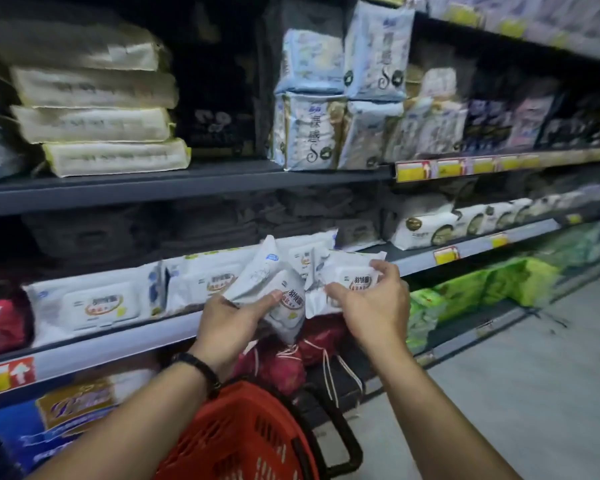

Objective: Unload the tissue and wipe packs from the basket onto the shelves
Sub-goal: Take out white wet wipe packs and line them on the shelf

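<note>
Down by the middle shelf (118,344), a person holds two white packs of wipes, one in each hand. The left hand (236,323) has its fingers (222,303) curled round the left wipe pack (274,289), with the thumb pressed on the front. That pack is tilted, one corner up and its low end hanging past the shelf edge. The right hand (371,303) pinches the near edge of the right wipe pack (347,275) between thumb and bent fingers. This pack is at the front of the shelf, just beside the other one; I cannot tell if it rests on the shelf. More of the same packs (94,303) lie in a row on the shelf to the left. A red basket (250,438) with a black handle sits low under the arms. Red drawstring bags (284,365) are on the shelf below the hands. A black band (201,368) is on the left wrist. Green packs (499,282) lie low on the right. Cream packs (94,123) are stacked on the top shelf.
</note>
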### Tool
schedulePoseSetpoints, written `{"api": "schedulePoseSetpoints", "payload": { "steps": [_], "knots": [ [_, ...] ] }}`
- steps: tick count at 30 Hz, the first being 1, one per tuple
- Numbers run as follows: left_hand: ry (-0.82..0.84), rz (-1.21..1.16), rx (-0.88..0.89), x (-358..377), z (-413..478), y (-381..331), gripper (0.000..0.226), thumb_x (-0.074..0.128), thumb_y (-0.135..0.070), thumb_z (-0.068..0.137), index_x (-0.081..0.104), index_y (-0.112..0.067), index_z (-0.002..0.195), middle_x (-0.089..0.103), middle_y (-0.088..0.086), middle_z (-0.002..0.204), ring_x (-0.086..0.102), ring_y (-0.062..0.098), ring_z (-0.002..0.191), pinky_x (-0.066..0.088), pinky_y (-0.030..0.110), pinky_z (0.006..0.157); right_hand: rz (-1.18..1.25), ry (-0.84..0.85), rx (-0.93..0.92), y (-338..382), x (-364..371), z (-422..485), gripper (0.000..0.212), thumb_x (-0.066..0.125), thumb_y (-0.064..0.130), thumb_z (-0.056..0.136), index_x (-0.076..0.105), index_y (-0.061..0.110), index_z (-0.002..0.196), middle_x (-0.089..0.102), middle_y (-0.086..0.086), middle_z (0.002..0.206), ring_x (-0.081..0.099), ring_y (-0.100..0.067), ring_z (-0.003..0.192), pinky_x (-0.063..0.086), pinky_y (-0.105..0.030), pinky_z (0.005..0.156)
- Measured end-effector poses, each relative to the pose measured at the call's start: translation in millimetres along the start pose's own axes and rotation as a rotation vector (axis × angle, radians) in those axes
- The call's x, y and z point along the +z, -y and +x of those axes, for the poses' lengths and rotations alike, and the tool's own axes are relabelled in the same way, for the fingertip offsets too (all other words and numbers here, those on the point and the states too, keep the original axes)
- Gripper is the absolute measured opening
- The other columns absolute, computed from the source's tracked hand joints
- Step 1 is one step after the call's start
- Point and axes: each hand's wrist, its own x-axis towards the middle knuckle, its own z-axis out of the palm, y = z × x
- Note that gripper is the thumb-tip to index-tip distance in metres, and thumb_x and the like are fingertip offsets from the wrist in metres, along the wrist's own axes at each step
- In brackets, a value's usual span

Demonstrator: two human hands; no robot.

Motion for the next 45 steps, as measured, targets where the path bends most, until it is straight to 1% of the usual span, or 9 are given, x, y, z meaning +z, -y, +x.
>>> {"api": "schedulePoseSetpoints", "payload": {
  "steps": [4, 14, 22, 31, 34, 36, 38, 41, 45],
  "knots": [
    [-0.020, -0.010, -0.019, 35, 24, 2, 0.027, 0.082, -0.005, 0.088, 0.075, -0.017, 0.111, 0.082, 0.011, 0.101, 0.079, 0.037, 0.097, 0.063, 0.062, 0.085, 0.025, -0.089, 0.017, -8, -4, 64, 0.084, 0.095, 0.041, 0.064, 0.056, 0.022, 0.136, 0.055, -0.013, 0.137, 0.059, -0.031, 0.123, 0.045, -0.034, 0.101],
    [-0.103, -0.045, 0.005, 81, 65, 17, 0.018, 0.081, -0.013, 0.090, 0.077, -0.011, 0.107, 0.083, 0.002, 0.089, 0.081, 0.015, 0.075, 0.063, 0.028, 0.055, 0.074, -0.222, -0.066, -51, 52, 180, 0.085, 0.095, 0.043, 0.065, 0.056, 0.024, 0.138, 0.055, -0.005, 0.144, 0.055, -0.028, 0.131, 0.047, -0.041, 0.103],
    [-0.103, -0.004, 0.006, 102, 85, 38, 0.019, 0.082, -0.017, 0.087, 0.081, -0.012, 0.106, 0.083, 0.006, 0.099, 0.081, 0.030, 0.093, 0.062, 0.050, 0.091, -0.061, -0.148, -0.192, -103, 86, 209, 0.092, 0.098, 0.043, 0.064, 0.057, 0.025, 0.144, 0.054, -0.003, 0.143, 0.053, -0.028, 0.135, 0.044, -0.040, 0.112],
    [-0.098, -0.095, -0.074, 105, 96, 47, 0.028, 0.080, -0.022, 0.090, 0.076, -0.016, 0.117, 0.082, 0.009, 0.107, 0.078, 0.036, 0.102, 0.061, 0.049, 0.090, -0.141, 0.015, -0.214, -101, 87, 228, 0.085, 0.086, 0.054, 0.079, 0.056, 0.016, 0.149, 0.055, -0.010, 0.154, 0.045, -0.026, 0.148, 0.011, -0.051, 0.130],
    [-0.082, -0.147, -0.070, 108, 94, 40, 0.022, 0.072, -0.019, 0.096, 0.075, -0.015, 0.118, 0.082, 0.007, 0.109, 0.078, 0.031, 0.105, 0.060, 0.046, 0.089, 0.031, 0.004, -0.223, -90, 59, 225, 0.063, 0.074, 0.045, 0.095, 0.058, 0.012, 0.147, 0.061, -0.011, 0.147, 0.052, -0.028, 0.142, 0.036, -0.042, 0.121],
    [-0.074, -0.170, -0.063, 112, 90, 37, 0.021, 0.068, -0.017, 0.100, 0.074, -0.017, 0.120, 0.081, 0.005, 0.113, 0.077, 0.027, 0.108, 0.060, 0.047, 0.090, 0.131, 0.003, -0.160, -78, 31, 222, 0.040, 0.073, 0.042, 0.095, 0.070, 0.018, 0.127, 0.075, -0.002, 0.117, 0.068, -0.023, 0.116, 0.050, -0.034, 0.101],
    [-0.079, -0.204, -0.044, 119, 86, 35, 0.023, 0.065, -0.016, 0.102, 0.073, -0.017, 0.123, 0.081, 0.004, 0.116, 0.077, 0.025, 0.110, 0.061, 0.049, 0.092, 0.204, 0.155, -0.035, -65, 1, 221, 0.033, 0.075, 0.051, 0.090, 0.074, 0.022, 0.106, 0.079, 0.001, 0.099, 0.076, -0.023, 0.093, 0.058, -0.038, 0.089],
    [-0.056, -0.296, -0.031, 137, 77, 27, 0.023, 0.064, -0.014, 0.103, 0.071, -0.015, 0.124, 0.081, 0.004, 0.117, 0.077, 0.024, 0.110, 0.062, 0.048, 0.090, 0.225, 0.521, 0.137, -53, -43, 211, 0.042, 0.076, 0.060, 0.087, 0.070, 0.027, 0.114, 0.080, -0.006, 0.105, 0.079, -0.027, 0.091, 0.060, -0.042, 0.080],
    [0.073, -0.332, -0.009, 165, 72, 17, 0.024, 0.063, -0.009, 0.102, 0.072, -0.013, 0.123, 0.080, 0.006, 0.117, 0.076, 0.025, 0.111, 0.064, 0.042, 0.080, 0.265, 0.771, 0.091, -53, -70, 197, 0.022, 0.076, 0.023, 0.096, 0.065, 0.027, 0.115, 0.079, -0.005, 0.097, 0.067, -0.025, 0.087, 0.057, -0.041, 0.073]
  ]
}}
